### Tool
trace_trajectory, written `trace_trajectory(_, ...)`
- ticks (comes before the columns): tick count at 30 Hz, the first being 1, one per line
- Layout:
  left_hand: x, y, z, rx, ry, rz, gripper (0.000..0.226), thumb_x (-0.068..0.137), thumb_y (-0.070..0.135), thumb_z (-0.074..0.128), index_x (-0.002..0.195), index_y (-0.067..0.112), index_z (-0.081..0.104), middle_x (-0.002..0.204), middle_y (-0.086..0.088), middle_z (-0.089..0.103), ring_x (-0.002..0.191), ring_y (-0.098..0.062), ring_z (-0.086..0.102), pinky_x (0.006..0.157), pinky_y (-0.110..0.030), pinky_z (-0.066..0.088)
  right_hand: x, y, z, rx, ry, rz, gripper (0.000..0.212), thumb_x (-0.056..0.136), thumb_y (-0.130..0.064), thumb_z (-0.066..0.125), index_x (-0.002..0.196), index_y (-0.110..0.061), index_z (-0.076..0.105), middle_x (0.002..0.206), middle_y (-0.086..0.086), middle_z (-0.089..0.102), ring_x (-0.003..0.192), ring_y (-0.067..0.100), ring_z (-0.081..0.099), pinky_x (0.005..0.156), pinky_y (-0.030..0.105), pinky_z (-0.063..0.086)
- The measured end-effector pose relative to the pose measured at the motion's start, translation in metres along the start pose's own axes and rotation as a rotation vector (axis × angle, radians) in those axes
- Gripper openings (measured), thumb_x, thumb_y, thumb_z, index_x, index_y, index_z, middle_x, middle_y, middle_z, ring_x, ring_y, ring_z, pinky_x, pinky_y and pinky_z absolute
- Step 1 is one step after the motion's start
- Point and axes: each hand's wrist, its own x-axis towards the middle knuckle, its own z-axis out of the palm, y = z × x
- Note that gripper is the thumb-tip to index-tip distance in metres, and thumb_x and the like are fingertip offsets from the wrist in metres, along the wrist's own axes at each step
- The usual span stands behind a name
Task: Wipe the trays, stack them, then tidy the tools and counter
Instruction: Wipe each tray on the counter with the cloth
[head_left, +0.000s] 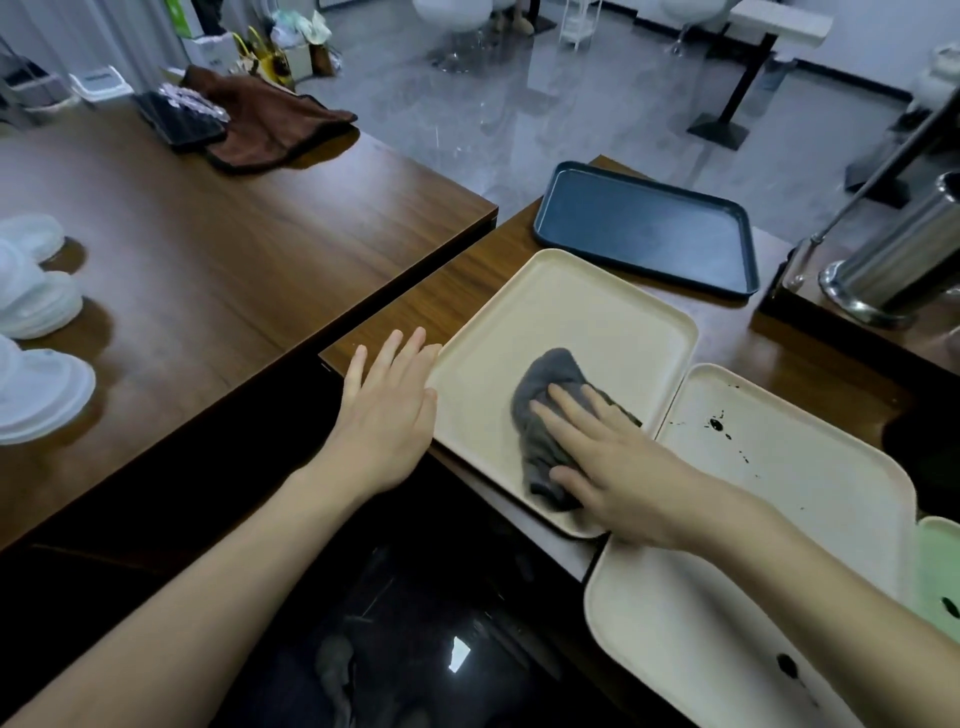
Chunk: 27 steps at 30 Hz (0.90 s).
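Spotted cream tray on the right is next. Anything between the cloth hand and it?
Nothing visible. The right hand presses the grey cloth on the clean cream tray; the spotted tray lies directly beside it, with only the two raised rims between.

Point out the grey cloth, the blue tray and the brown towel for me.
grey cloth (551, 370): head view, on its bunched top fold above the fingers.
blue tray (644, 228): head view, on the middle of its bare floor.
brown towel (270, 124): head view, on the middle of its crumpled heap.
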Motion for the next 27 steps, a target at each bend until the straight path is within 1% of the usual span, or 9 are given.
trace_trajectory(3, 0.001, 0.000, -0.001, 0.013, -0.010, -0.003, 0.052, 0.108, 0.025, 0.023, 0.160, 0.025, 0.020, 0.171, 0.004, 0.008, 0.157, -0.016, -0.003, 0.126, -0.048, -0.009, -0.007, -0.012, 0.004, -0.005, 0.010, -0.057, 0.074, 0.094, -0.058, 0.008, 0.160, -0.028, -0.003, 0.169, 0.000, -0.011, 0.155, 0.029, -0.011, 0.125, 0.037, -0.007)
trace_trajectory(6, 0.002, 0.001, -0.001, 0.005, -0.028, -0.005, 0.053, 0.108, 0.025, 0.022, 0.161, 0.025, 0.018, 0.171, 0.004, 0.006, 0.157, -0.015, -0.005, 0.126, -0.048, -0.009, -0.007, -0.011, -0.002, 0.293, -0.019, -0.076, 0.060, 0.106, -0.045, 0.036, 0.161, -0.033, 0.013, 0.169, -0.007, 0.001, 0.155, 0.020, -0.009, 0.126, 0.038, -0.001)
trace_trajectory(8, 0.003, -0.001, -0.001, -0.003, -0.044, -0.001, 0.053, 0.108, 0.026, 0.021, 0.161, 0.025, 0.016, 0.171, 0.005, 0.005, 0.157, -0.014, -0.006, 0.126, -0.047, -0.010, -0.011, -0.003, -0.014, 0.692, 0.038, -0.039, 0.051, 0.106, -0.036, 0.047, 0.155, -0.036, 0.034, 0.163, -0.015, 0.027, 0.153, 0.004, 0.012, 0.126, 0.032, 0.009)
trace_trajectory(10, 0.004, -0.003, 0.000, -0.004, -0.058, -0.004, 0.054, 0.108, 0.027, 0.021, 0.162, 0.026, 0.015, 0.171, 0.005, 0.004, 0.157, -0.014, -0.007, 0.126, -0.047, -0.011, -0.012, 0.009, -0.023, 0.843, 0.201, 0.021, 0.039, 0.105, -0.028, 0.051, 0.143, -0.036, 0.054, 0.143, -0.021, 0.054, 0.136, -0.006, 0.043, 0.121, 0.031, 0.029)
trace_trajectory(14, 0.005, -0.005, 0.000, 0.008, -0.069, -0.002, 0.054, 0.109, 0.028, 0.021, 0.162, 0.026, 0.013, 0.171, 0.006, 0.003, 0.157, -0.014, -0.008, 0.125, -0.046, -0.011, 0.004, 0.013, -0.026, 0.654, 0.317, 0.123, 0.033, 0.098, -0.025, 0.059, 0.126, -0.041, 0.068, 0.114, -0.027, 0.066, 0.111, 0.001, 0.061, 0.106, 0.029, 0.044)
trace_trajectory(18, 0.004, -0.003, -0.002, 0.003, -0.068, -0.001, 0.054, 0.109, 0.028, 0.021, 0.163, 0.026, 0.014, 0.171, 0.006, 0.004, 0.157, -0.014, -0.007, 0.125, -0.046, -0.011, 0.024, 0.008, -0.027, 0.545, 0.316, 0.142, 0.048, 0.094, -0.026, 0.064, 0.138, -0.041, 0.055, 0.127, -0.014, 0.063, 0.104, 0.009, 0.059, 0.103, 0.033, 0.043)
trace_trajectory(22, 0.004, -0.004, -0.002, 0.003, -0.067, -0.003, 0.054, 0.109, 0.028, 0.021, 0.163, 0.026, 0.014, 0.171, 0.006, 0.004, 0.157, -0.013, -0.007, 0.125, -0.045, -0.012, 0.032, 0.009, -0.029, 0.593, 0.242, 0.200, 0.064, 0.088, -0.033, 0.072, 0.146, -0.034, 0.045, 0.113, -0.004, 0.063, 0.101, 0.018, 0.059, 0.099, 0.037, 0.046)
trace_trajectory(24, 0.004, -0.004, -0.001, -0.003, -0.060, 0.001, 0.055, 0.108, 0.027, 0.022, 0.162, 0.026, 0.015, 0.171, 0.006, 0.004, 0.157, -0.013, -0.007, 0.125, -0.045, -0.012, 0.034, 0.009, -0.031, 0.584, 0.206, 0.197, 0.051, 0.085, -0.031, 0.074, 0.134, -0.029, 0.058, 0.108, -0.005, 0.066, 0.101, 0.019, 0.060, 0.095, 0.037, 0.048)
trace_trajectory(27, 0.004, -0.004, -0.001, -0.007, -0.061, -0.001, 0.055, 0.108, 0.027, 0.022, 0.163, 0.026, 0.016, 0.171, 0.006, 0.004, 0.157, -0.013, -0.007, 0.126, -0.045, -0.011, 0.035, 0.010, -0.037, 0.601, 0.195, 0.159, 0.009, 0.083, -0.026, 0.072, 0.091, -0.029, 0.072, 0.085, -0.009, 0.070, 0.086, 0.015, 0.062, 0.078, 0.033, 0.052)
